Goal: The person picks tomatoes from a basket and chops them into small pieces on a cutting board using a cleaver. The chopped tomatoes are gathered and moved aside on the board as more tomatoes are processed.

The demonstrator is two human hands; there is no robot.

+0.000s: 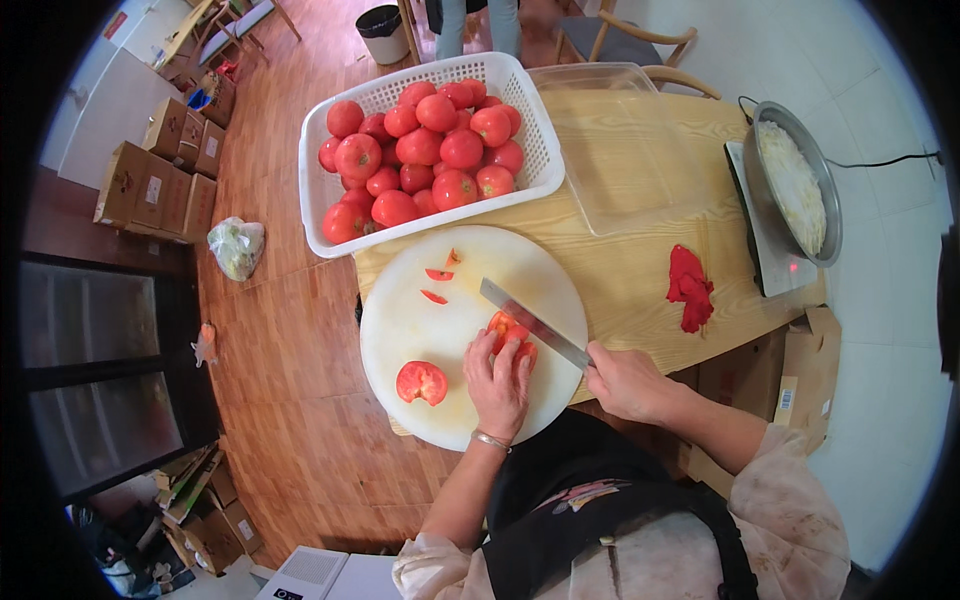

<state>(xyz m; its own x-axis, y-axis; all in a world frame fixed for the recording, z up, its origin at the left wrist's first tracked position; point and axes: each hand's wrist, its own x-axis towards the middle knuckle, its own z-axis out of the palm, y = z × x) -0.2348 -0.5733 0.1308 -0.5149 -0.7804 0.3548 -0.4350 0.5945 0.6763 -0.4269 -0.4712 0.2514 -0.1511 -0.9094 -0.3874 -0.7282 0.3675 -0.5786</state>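
My right hand (626,381) grips the handle of a cleaver (536,324), whose blade slants up and left across a round white cutting board (397,300). Under my left hand (499,382), fingers bent over them, are cut tomato pieces (501,324) touching the blade. A tomato half (421,383) with a notch in its edge lies cut face up, left of my left hand. Several small tomato scraps (439,275) are near the board's top. Beyond the board, a white plastic basket (544,176) holds many whole red tomatoes (420,146).
Right of the basket lies a clear plastic lid or tray (622,150). A red cloth or bag (689,289) is on the wooden table (600,277). A metal bowl of pale shreds (795,184) stands on a scale (784,274) at the right. Another person's legs (480,30) show behind the basket.
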